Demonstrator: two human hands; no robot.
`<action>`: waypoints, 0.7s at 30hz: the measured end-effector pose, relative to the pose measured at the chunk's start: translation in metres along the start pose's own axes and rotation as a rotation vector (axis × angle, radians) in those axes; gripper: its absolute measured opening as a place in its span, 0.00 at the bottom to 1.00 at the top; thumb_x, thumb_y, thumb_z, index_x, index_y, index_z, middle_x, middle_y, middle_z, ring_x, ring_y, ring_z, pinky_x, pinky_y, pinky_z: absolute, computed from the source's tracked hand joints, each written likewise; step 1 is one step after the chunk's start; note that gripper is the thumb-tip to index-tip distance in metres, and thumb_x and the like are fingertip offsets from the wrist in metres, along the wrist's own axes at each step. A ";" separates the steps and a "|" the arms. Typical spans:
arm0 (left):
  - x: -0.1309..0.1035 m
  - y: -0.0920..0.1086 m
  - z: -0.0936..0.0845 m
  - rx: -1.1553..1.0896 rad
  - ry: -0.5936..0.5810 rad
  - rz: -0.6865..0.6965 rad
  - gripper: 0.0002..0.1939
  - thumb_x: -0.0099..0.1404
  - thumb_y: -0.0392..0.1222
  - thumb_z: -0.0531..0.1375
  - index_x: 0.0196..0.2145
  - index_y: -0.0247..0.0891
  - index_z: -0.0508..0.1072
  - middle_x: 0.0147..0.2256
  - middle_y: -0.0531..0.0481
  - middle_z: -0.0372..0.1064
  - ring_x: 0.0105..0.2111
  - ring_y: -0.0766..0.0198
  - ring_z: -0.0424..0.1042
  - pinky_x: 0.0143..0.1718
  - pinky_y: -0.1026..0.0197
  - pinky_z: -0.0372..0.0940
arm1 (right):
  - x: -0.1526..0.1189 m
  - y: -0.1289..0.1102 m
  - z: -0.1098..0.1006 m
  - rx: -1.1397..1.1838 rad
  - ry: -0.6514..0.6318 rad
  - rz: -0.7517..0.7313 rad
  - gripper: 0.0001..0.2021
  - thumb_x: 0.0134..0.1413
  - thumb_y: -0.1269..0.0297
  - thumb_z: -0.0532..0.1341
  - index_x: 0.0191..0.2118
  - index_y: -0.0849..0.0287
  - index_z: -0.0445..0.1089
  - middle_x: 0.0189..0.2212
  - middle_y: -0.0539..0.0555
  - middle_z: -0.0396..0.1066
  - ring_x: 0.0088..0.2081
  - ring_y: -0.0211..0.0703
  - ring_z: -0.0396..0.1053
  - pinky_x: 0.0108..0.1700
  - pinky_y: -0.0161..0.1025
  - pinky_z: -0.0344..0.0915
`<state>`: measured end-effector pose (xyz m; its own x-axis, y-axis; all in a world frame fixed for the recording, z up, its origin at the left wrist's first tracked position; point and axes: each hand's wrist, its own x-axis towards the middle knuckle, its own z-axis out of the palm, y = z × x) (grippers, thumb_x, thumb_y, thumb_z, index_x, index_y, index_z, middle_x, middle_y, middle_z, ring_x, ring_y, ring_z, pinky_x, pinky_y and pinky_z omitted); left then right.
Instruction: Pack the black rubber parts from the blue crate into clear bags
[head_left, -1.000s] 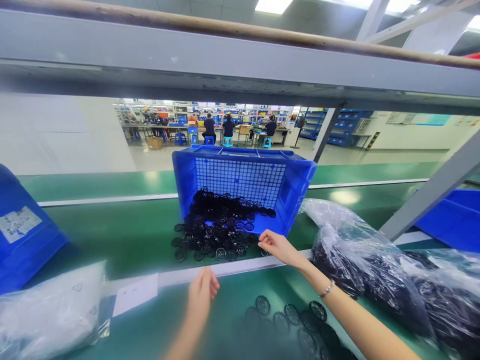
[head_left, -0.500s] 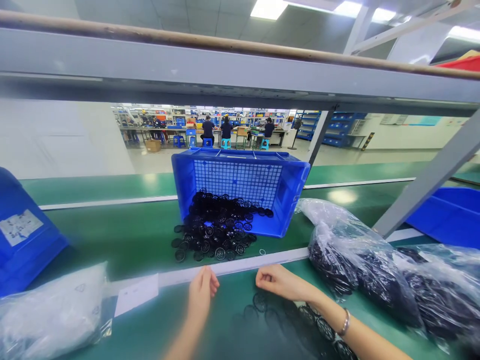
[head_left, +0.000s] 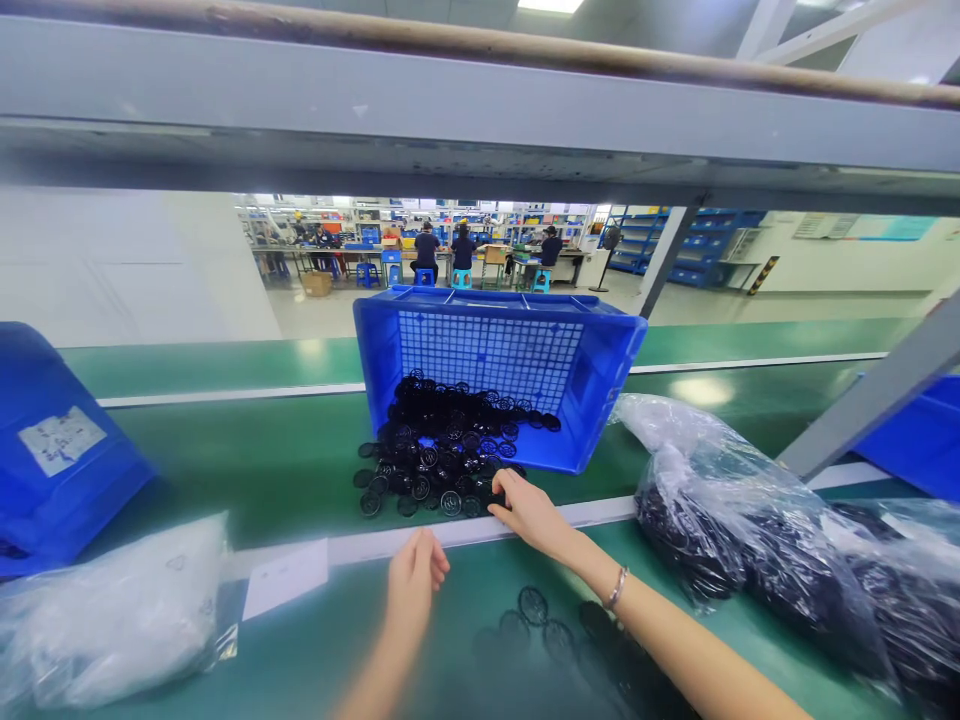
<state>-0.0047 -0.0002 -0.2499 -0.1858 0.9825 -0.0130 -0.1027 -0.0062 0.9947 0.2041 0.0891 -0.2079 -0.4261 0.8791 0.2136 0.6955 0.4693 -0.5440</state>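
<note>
My right hand (head_left: pixel 531 515), with a bracelet at the wrist, reaches the right front edge of a pile of black round spoked discs (head_left: pixel 439 450). Its thumb and forefinger are curved and apart beside the nearest discs. Closer to me, my left hand (head_left: pixel 414 572) hovers above the green surface, its fingers curled in; whatever they may hold is hidden. The pile spills out of a blue crate (head_left: pixel 611 390) tipped on its side, its opening towards me. More black discs (head_left: pixel 533 606), some blurred, lie below my right forearm.
Clear bags of black parts (head_left: pixel 697 530) lie on the right. A bag of white material (head_left: pixel 127 610), a paper slip (head_left: pixel 286 578) and a blue bin (head_left: pixel 67 450) are on the left. A grey shelf beam (head_left: pixel 480 110) crosses above. People sit at far benches.
My right hand has moved forward from above the near surface to the pile's edge, its fingers loosening. My left hand stays curled in nearly the same place. The view has shifted slightly.
</note>
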 end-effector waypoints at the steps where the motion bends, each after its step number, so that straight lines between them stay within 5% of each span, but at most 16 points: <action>1: 0.000 -0.001 0.000 -0.002 -0.002 0.000 0.27 0.65 0.64 0.53 0.23 0.37 0.67 0.21 0.50 0.66 0.21 0.67 0.61 0.23 0.66 0.58 | -0.003 -0.003 -0.001 0.015 -0.017 0.002 0.06 0.56 0.69 0.60 0.37 0.55 0.61 0.31 0.48 0.66 0.32 0.41 0.66 0.37 0.38 0.64; 8: -0.001 0.001 -0.001 -0.004 0.002 0.022 0.26 0.66 0.62 0.53 0.23 0.37 0.67 0.21 0.50 0.66 0.21 0.67 0.62 0.22 0.66 0.58 | -0.038 -0.032 0.009 0.346 -0.350 0.052 0.07 0.57 0.62 0.62 0.36 0.56 0.64 0.25 0.45 0.67 0.28 0.38 0.66 0.30 0.32 0.62; 14: -0.001 0.003 -0.001 -0.026 0.007 0.026 0.26 0.65 0.63 0.53 0.23 0.37 0.67 0.21 0.50 0.66 0.20 0.68 0.62 0.22 0.66 0.58 | -0.050 -0.040 0.009 0.079 -0.263 -0.120 0.06 0.58 0.62 0.63 0.31 0.56 0.71 0.32 0.49 0.68 0.37 0.41 0.67 0.39 0.35 0.61; 17: 0.000 0.001 -0.001 -0.034 0.010 0.023 0.27 0.65 0.63 0.53 0.23 0.37 0.67 0.21 0.50 0.66 0.20 0.68 0.62 0.21 0.66 0.58 | -0.037 -0.035 0.005 -0.063 -0.169 -0.113 0.07 0.61 0.65 0.60 0.31 0.56 0.71 0.29 0.49 0.68 0.35 0.41 0.67 0.36 0.34 0.61; 21: 0.004 0.001 -0.005 -0.064 0.035 0.023 0.26 0.65 0.63 0.53 0.23 0.37 0.67 0.21 0.50 0.66 0.20 0.68 0.62 0.21 0.67 0.58 | -0.015 -0.028 0.009 -0.192 -0.026 -0.106 0.03 0.61 0.67 0.59 0.40 0.56 0.69 0.36 0.52 0.69 0.40 0.46 0.67 0.42 0.39 0.63</action>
<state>-0.0099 0.0029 -0.2498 -0.2231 0.9748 0.0050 -0.1604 -0.0418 0.9862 0.1853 0.0622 -0.2030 -0.5153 0.8229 0.2392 0.7428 0.5681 -0.3543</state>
